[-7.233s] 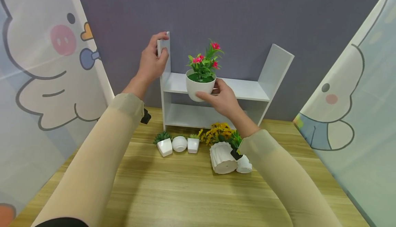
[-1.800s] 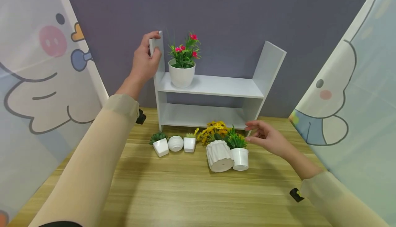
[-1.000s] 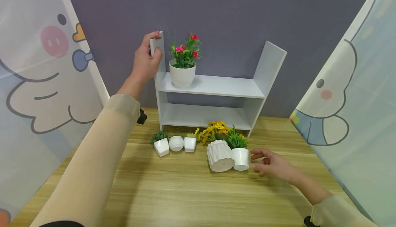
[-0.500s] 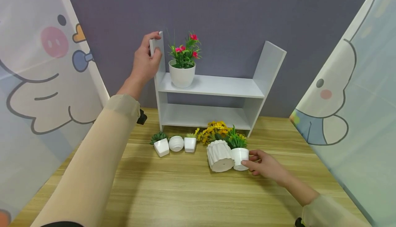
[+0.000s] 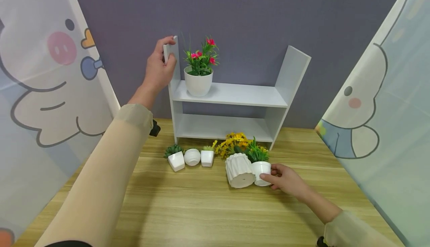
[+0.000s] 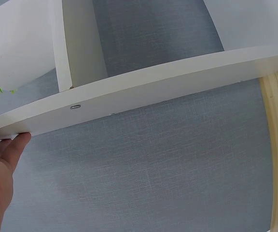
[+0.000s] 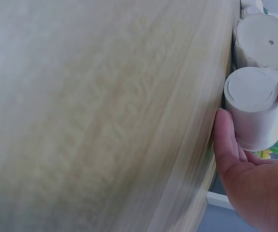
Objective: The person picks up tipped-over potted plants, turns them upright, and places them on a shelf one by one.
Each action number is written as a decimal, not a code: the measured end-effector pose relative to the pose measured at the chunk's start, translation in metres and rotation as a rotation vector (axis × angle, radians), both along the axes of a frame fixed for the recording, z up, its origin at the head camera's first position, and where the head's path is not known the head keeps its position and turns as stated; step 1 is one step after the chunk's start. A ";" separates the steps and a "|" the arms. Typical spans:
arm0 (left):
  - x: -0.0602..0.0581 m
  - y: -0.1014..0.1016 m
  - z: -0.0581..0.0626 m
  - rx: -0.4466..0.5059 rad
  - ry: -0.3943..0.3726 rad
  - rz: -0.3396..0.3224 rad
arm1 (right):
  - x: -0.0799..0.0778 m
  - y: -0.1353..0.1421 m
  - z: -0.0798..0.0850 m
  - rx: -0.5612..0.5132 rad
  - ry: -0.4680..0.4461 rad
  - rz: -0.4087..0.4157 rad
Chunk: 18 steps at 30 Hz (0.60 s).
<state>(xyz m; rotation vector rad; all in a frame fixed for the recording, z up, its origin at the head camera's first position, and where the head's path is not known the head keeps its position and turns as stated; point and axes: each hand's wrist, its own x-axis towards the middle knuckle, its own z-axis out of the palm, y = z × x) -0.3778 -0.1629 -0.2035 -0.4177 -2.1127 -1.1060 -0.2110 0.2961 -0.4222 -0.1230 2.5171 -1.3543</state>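
Observation:
My left hand (image 5: 158, 67) grips the top of the left side panel of a white two-tier shelf (image 5: 235, 96). In the left wrist view its fingers (image 6: 17, 147) press on the panel's outer face. Low on the right, my right hand (image 5: 289, 181) holds a small white potted plant (image 5: 261, 171) with grassy green leaves and yellow blooms, which lies tipped on the table. Thumb and fingers sit on either side of that pot's wall in the right wrist view. A larger ribbed white pot (image 5: 239, 168) with yellow flowers lies beside it.
On the shelf's upper board, at the left, stands a white pot (image 5: 199, 84) of pink flowers. Several small white succulent pots, such as a round one (image 5: 192, 157), lie before the shelf on the wooden table (image 5: 201, 213). A grey wall (image 5: 242, 11) stands behind.
The pink-flowered pot, earlier in my right hand, stands on the upper board. My right hand has come down to the grassy potted plant and taken hold of it; my left keeps its grip.

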 end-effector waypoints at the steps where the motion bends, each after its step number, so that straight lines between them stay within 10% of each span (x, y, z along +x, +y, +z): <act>1: 0.000 0.000 0.000 0.000 0.000 0.001 | 0.000 0.001 0.000 -0.003 0.000 0.002; 18: 0.001 0.000 0.001 0.003 -0.021 0.007 | 0.005 0.015 0.001 -0.042 0.008 -0.023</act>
